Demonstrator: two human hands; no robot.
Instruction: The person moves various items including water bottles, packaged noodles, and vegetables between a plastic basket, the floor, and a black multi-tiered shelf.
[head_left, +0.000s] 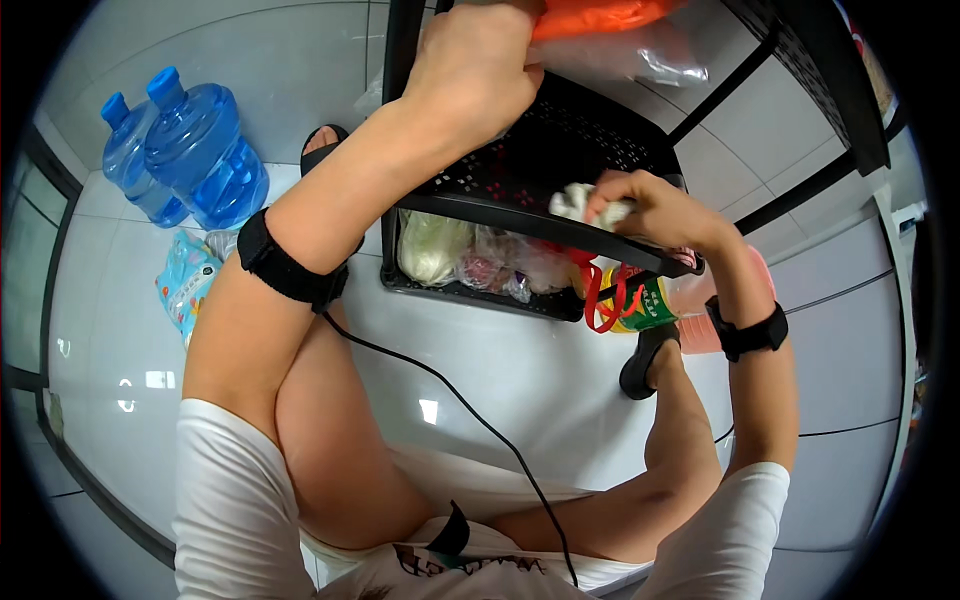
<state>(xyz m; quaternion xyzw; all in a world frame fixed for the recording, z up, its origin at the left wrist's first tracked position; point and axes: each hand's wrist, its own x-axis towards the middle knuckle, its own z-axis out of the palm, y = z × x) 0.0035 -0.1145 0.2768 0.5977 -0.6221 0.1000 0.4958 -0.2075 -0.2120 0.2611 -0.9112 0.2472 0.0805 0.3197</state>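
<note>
My left hand (476, 71) is raised above the middle basket of a black plastic shelf rack, fingers curled at the edge of an orange plastic bag (600, 16). A clear plastic bag (660, 60) hangs just below the orange, blurred at its edges. My right hand (656, 210) pinches a crumpled white cloth (576, 202) over the front rim of the black basket (510, 221). This basket's visible perforated floor is dark. In the bottom basket, under that rim, sit a pale green cabbage (431, 253) in clear wrap and other bagged produce (491, 266).
Two blue water jugs (199, 157) stand on the left by the wall. A light blue printed packet (186, 281) lies near them. Red straps (600, 300) hang by an oil bottle (649, 304) at right. A black cable (450, 382) crosses before my legs.
</note>
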